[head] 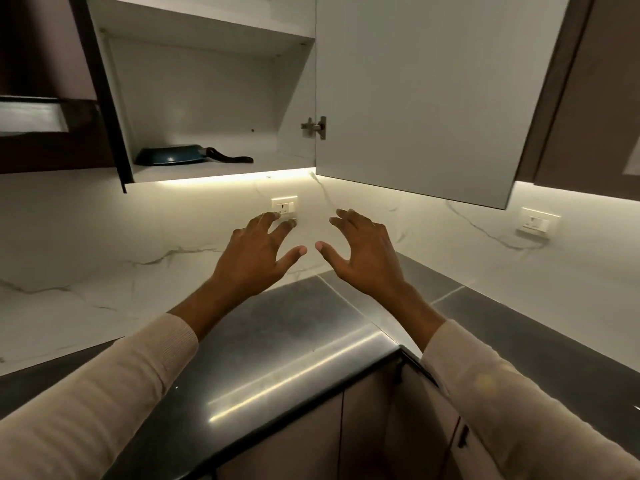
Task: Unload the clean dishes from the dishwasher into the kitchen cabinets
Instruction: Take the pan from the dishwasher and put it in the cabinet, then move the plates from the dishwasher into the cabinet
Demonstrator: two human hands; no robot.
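At the centre of the frame, the left hand [258, 252] and the right hand [360, 254] are hovering side by side above the dark countertop [277, 341]. Both have their fingers spread apart and loosely bent, gripping nothing and not touching each other. In the upper left, the open cabinet [207, 98] is showing a dark blue frying pan [173, 155] lying on its bottom shelf with the handle pointing right, while the cabinet door [433, 98] is standing swung open across the upper middle and a wall socket [284, 206] is sitting on the marble backsplash [104, 237] just behind the left hand.
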